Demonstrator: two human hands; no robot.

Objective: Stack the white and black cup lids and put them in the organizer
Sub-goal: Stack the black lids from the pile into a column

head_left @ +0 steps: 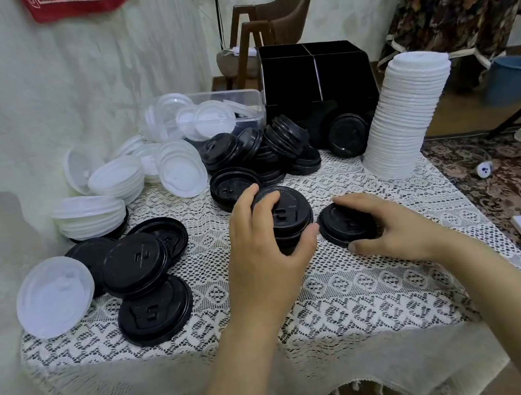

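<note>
My left hand [263,249] grips a short stack of black lids [288,215] at the middle of the table, fingers over its top and thumb on its near side. Just to the right, my right hand [393,229] holds a single black lid [343,222] lying flat on the cloth, fingers over its far rim and thumb at its near edge. A tall leaning stack of white lids [406,115] stands at the right. The black organizer [315,74] sits at the back, its compartments dark. Loose black lids [265,151] and white lids [130,178] are heaped behind and left.
A clear plastic tub [244,101] holding white lids lies at the back. More black lids [155,311] and a white lid [55,296] lie near the table's left edge. The lace tablecloth [357,302] hangs over the front. A chair and a blue bucket [513,81] stand beyond.
</note>
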